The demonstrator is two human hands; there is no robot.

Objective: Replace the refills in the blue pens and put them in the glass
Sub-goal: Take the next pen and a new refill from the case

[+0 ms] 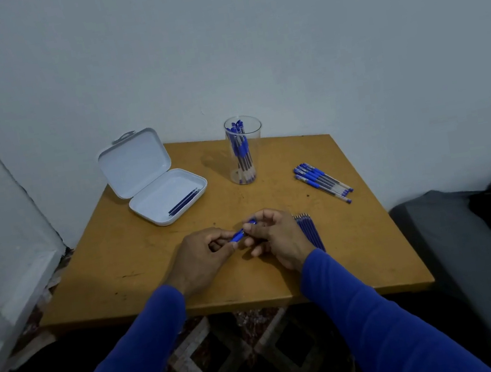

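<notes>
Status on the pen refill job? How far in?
Partway. Done: several pens stand in the glass. In hand: both hands, left hand and right hand, grip one blue pen. Left: the loose pens on the table's right; refills lie by the right hand.

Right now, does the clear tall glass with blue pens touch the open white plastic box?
Apart. The head view shows bare wooden table between the glass and the box.

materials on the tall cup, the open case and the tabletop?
Glass: clear glass or clear plastic, glossy; the pens inside show through the wall. Case: white moulded plastic, by its rounded corners, hinged lid and smooth matte look. Table: wood or laminate, tan and matte, with scuffs and dark marks.
</notes>
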